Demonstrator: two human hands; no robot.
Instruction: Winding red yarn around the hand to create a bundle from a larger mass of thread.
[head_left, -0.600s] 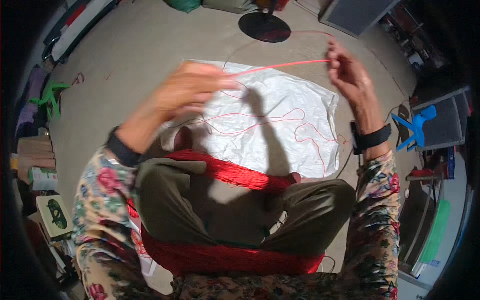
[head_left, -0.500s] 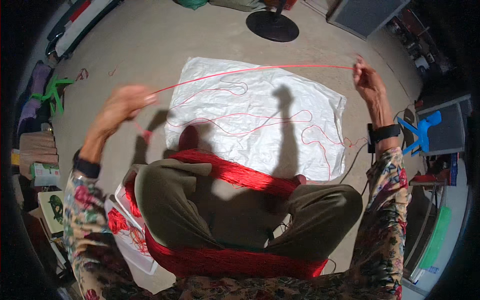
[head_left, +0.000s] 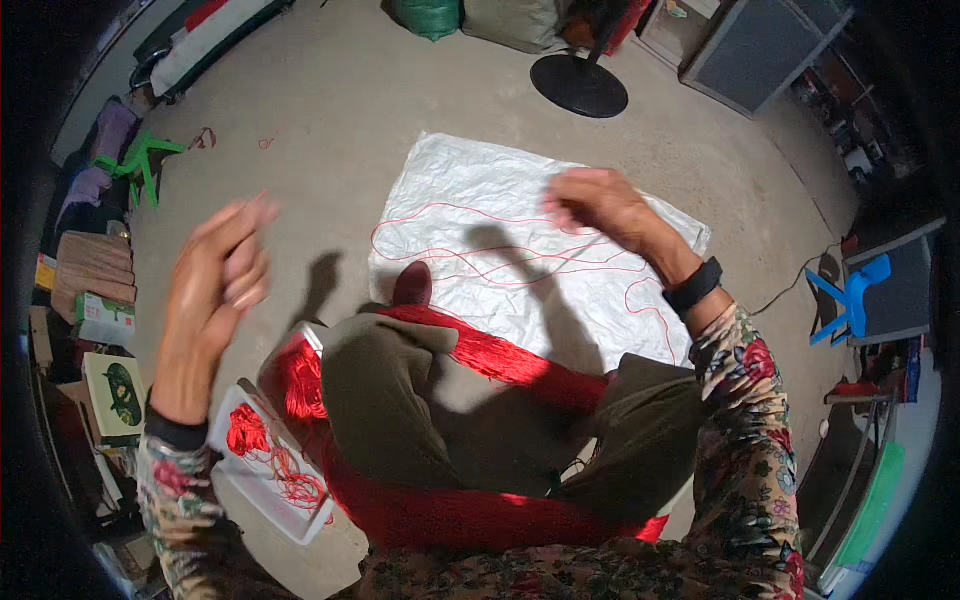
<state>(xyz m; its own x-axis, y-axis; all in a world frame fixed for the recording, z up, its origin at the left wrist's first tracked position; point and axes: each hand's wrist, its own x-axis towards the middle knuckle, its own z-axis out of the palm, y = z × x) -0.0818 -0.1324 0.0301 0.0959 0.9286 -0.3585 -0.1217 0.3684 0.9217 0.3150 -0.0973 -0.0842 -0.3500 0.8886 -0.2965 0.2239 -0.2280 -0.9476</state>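
My left hand [head_left: 225, 260] is raised at the left over bare floor, its fingers curled and smeared by motion. I cannot make out what is pinched at its fingertips. Closed and blurred, my right hand [head_left: 600, 210] hovers above the upper right of a white woven sheet [head_left: 450, 165]. Thin red cord [head_left: 440, 205] lies in loose loops on that sheet, some strands passing below the right hand; whether it grips one is hidden. A thick skein of red cord [head_left: 500, 355] stretches around my bent knees, its near side [head_left: 480, 515] across my lap.
A white plastic tray [head_left: 300, 535] by my left knee holds bundles of red cord [head_left: 247, 430]. A green stool [head_left: 150, 165] stands left, a blue stool [head_left: 852, 298] right. Beyond the sheet are a round black stand base [head_left: 580, 85] and sacks [head_left: 510, 22].
The red cord that was taut between my raised hands no longer shows there. My right hand has come inward and down over the sheet; the view has shifted slightly.
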